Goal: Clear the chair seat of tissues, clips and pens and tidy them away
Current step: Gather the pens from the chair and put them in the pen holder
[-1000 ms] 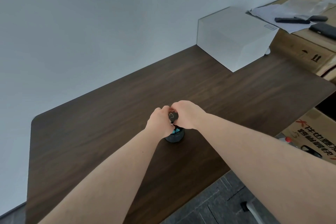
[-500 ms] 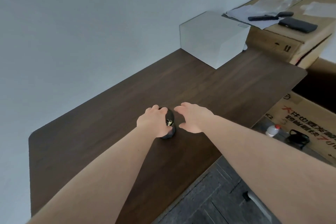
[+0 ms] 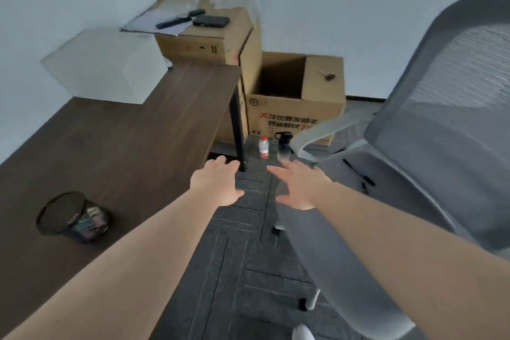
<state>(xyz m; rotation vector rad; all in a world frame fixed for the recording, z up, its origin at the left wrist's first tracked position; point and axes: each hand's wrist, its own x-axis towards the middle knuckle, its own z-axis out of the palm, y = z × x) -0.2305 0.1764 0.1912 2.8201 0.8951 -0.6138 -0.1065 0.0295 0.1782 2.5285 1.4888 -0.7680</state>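
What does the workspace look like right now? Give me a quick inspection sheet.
Surface: grey chair seat at right; dark wooden desk at left.
Job's things: two dark pens lie on the seat; no tissues or clips seen there. Black mesh pot on the desk holds small items, blurred.
Clutter: white box on the desk; stacked cardboard boxes, the upper one with papers and dark gadgets on top; water bottle and a black flask on the floor.
Hands: left hand and right hand both empty, fingers spread, over the floor between desk and chair.
Cables: nothing seen.
Surroundings: grey carpet, pale walls.
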